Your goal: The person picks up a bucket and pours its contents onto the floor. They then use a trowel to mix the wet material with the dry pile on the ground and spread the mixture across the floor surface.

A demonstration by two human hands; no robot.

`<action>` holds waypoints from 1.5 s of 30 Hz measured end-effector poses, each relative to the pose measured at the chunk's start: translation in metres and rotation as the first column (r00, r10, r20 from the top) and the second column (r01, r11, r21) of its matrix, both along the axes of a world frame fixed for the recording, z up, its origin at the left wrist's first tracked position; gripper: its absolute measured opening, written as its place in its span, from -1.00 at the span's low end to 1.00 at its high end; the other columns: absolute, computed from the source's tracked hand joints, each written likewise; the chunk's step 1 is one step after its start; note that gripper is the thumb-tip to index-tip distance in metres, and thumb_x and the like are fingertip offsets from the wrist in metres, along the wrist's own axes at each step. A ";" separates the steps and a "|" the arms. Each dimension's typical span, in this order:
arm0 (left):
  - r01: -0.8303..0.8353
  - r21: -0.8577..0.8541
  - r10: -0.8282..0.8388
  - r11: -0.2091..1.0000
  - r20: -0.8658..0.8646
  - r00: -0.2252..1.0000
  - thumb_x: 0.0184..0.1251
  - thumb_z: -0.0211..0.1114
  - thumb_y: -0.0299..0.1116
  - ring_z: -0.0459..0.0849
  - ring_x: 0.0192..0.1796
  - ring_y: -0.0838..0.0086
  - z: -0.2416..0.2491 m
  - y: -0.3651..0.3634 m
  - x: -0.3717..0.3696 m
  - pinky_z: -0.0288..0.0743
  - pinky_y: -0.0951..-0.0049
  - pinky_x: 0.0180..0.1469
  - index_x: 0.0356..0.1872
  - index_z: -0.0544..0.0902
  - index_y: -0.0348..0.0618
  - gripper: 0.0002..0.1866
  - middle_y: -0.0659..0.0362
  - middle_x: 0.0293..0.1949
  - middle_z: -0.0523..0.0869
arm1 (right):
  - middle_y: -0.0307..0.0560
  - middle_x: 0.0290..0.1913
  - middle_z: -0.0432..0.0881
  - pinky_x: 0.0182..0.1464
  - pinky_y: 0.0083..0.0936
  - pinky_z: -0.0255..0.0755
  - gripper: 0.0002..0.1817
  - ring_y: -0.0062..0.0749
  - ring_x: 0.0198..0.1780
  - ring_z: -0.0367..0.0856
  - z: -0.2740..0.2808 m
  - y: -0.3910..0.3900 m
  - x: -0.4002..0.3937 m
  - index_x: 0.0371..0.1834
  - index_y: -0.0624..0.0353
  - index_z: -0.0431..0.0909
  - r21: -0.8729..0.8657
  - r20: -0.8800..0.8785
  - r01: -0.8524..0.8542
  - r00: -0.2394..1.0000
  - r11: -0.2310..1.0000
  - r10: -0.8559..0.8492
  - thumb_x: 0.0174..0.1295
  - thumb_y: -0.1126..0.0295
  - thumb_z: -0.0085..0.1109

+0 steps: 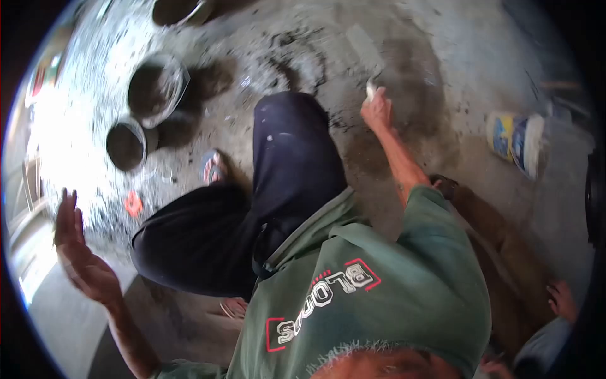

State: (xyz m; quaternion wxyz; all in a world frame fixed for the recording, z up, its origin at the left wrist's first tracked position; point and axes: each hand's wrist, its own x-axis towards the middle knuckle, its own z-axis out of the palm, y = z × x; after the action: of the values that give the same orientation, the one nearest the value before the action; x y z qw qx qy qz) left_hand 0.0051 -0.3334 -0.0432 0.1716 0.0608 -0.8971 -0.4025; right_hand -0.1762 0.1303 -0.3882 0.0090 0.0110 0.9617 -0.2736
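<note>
I am looking down at my own green shirt [379, 290] and dark trousers [278, 189] as I crouch over a rough concrete floor [442, 50]. My right hand [377, 112] is stretched forward, its fingers closed on a small white piece [371, 90] whose tip sits at the floor by a dark damp patch [410, 82]. What the piece is I cannot tell. Out at the left, my left hand [79, 252] is raised with the palm flat and fingers spread, holding nothing.
Three dark round pans [154, 88] [126, 144] [180, 9] sit at the upper left. A white and blue bucket [517, 142] lies on its side at right. Another person's hand [562, 300] shows at the lower right. A sandalled foot [213, 167] and a small orange item [132, 203] are left of my leg.
</note>
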 end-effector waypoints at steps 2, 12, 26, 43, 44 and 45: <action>0.121 0.019 -0.122 0.992 0.050 0.991 0.55 -0.29 -0.05 0.35 0.39 0.09 0.019 0.053 -0.047 0.15 0.10 0.42 0.32 0.31 -0.39 -0.39 -0.12 0.33 0.39 | 0.29 -0.20 0.64 -0.03 -0.04 0.50 -0.65 0.20 -0.09 0.64 0.003 0.057 0.054 -0.07 0.30 0.49 0.142 0.232 0.335 0.904 0.931 -0.360 0.15 0.30 0.16; 0.195 0.980 -0.692 -0.039 -0.167 0.702 0.43 -0.25 0.29 0.01 0.51 -0.13 0.010 0.231 -0.086 0.00 -0.04 0.46 0.47 -0.02 -0.36 -0.09 -0.32 0.45 0.05 | 0.30 -0.24 0.64 -0.07 -0.06 0.49 -0.55 0.27 -0.19 0.63 -0.047 0.073 0.119 -0.13 0.44 0.45 0.064 0.343 0.520 0.790 0.852 -0.508 0.13 0.21 0.23; 0.071 0.858 -0.452 -0.509 -0.336 0.827 0.41 0.04 0.15 0.47 0.19 -0.01 0.063 0.242 -0.026 0.26 0.00 0.35 0.43 -0.10 -0.37 -0.10 -0.19 0.10 0.48 | -0.13 -0.60 0.50 -0.68 -0.38 0.41 -0.69 -0.43 -0.67 0.50 -0.068 0.087 0.112 -0.28 0.25 0.41 -0.403 0.553 0.839 0.541 0.365 -0.634 0.18 0.27 0.31; 0.218 0.935 -0.427 -0.281 -0.325 0.844 0.30 0.15 0.21 0.71 -0.15 -0.20 0.035 0.205 -0.023 0.23 -0.20 0.31 0.43 -0.21 -0.40 0.05 -0.48 0.00 0.56 | -0.05 -0.51 0.59 -0.59 -0.31 0.49 -0.77 -0.38 -0.55 0.64 -0.100 0.068 0.104 -0.35 0.28 0.45 -0.252 0.320 0.608 0.787 0.753 -0.527 0.07 0.36 0.23; 0.315 0.905 -0.403 -0.287 -0.412 0.817 0.31 0.15 0.21 0.72 -0.16 -0.19 0.026 0.205 -0.019 0.23 -0.20 0.31 0.43 -0.19 -0.39 0.04 -0.48 0.00 0.56 | -0.05 -0.51 0.59 -0.59 -0.32 0.48 -0.78 -0.38 -0.55 0.64 -0.093 0.075 0.113 -0.36 0.28 0.44 -0.327 0.483 0.783 0.619 0.529 -0.619 0.07 0.37 0.23; 0.410 0.864 -0.377 -0.293 -0.498 0.781 0.31 0.15 0.21 0.72 -0.18 -0.18 0.016 0.204 -0.014 0.23 -0.19 0.31 0.43 -0.17 -0.37 0.03 -0.48 0.00 0.56 | -0.06 -0.50 0.59 -0.59 -0.33 0.48 -0.79 -0.39 -0.55 0.64 -0.089 0.078 0.121 -0.37 0.28 0.44 -0.342 0.641 0.903 0.427 0.261 -0.638 0.07 0.38 0.22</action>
State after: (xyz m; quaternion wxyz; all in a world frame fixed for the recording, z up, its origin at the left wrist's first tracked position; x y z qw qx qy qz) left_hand -0.0084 -0.1298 -0.0276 -0.0657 -0.1396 -0.2566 -0.9541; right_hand -0.0552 0.2081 -0.4767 0.0579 0.5384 0.6392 -0.5461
